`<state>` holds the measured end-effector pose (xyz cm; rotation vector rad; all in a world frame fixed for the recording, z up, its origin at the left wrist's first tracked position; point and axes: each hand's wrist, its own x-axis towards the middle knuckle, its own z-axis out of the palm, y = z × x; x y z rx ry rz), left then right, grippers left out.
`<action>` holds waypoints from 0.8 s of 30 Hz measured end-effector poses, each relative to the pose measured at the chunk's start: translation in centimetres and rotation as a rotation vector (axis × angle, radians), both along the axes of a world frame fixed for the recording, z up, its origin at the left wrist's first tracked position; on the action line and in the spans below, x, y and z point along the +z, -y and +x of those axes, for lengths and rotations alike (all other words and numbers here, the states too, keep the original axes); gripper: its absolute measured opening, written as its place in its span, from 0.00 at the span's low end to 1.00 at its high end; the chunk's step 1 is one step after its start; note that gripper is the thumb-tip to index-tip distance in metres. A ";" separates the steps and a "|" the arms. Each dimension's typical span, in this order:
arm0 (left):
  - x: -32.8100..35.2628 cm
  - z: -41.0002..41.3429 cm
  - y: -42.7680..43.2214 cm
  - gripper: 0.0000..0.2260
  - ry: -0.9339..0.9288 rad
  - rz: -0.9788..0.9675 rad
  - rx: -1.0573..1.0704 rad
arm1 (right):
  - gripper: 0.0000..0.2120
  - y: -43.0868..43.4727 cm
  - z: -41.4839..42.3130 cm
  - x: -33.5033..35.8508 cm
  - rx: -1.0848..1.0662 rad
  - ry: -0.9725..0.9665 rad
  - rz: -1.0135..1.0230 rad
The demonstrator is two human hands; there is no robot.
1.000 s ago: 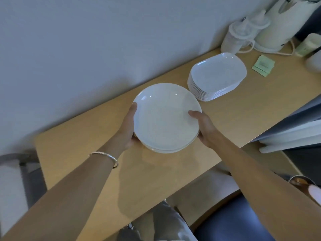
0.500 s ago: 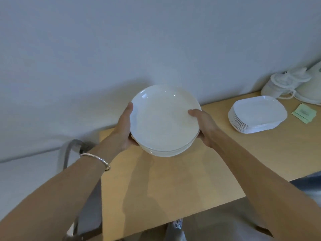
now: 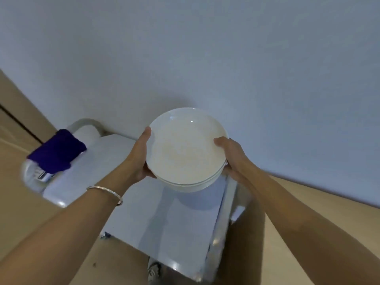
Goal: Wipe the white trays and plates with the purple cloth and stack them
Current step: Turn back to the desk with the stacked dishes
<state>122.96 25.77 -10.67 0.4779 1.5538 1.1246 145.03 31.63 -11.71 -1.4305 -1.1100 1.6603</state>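
1. A person holds a stack of white plates (image 3: 185,149) in the air over a steel cart (image 3: 164,223), close to the wall (image 3: 205,58).
2. The left hand (image 3: 138,159) grips the stack's left edge, thumb on the rim, fingers curled beneath; a bracelet (image 3: 104,191) sits on that wrist.
3. The right hand (image 3: 230,155) grips the right edge the same way.
4. The purple cloth (image 3: 56,152) lies at the cart's handle end, well left of the plates.

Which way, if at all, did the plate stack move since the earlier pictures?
Yes. The plate stack moved left, from above the wooden table to above the metal cart.
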 end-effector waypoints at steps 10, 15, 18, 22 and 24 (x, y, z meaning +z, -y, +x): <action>-10.7 -29.7 2.2 0.24 -0.032 -0.139 0.332 | 0.11 -3.5 -32.2 -11.4 0.308 -0.007 -0.202; -16.6 -36.4 1.7 0.24 0.014 -0.159 0.335 | 0.11 -4.1 -38.8 -16.5 0.332 -0.010 -0.258; -19.3 -37.9 1.0 0.24 0.071 -0.192 0.314 | 0.13 -4.5 -39.9 -18.6 0.308 0.007 -0.287; -21.5 -38.2 -0.1 0.23 0.154 -0.256 0.284 | 0.12 -5.3 -39.7 -20.3 0.261 0.055 -0.301; -21.9 -38.4 -0.2 0.24 0.170 -0.281 0.265 | 0.12 -5.6 -39.7 -20.7 0.270 0.073 -0.294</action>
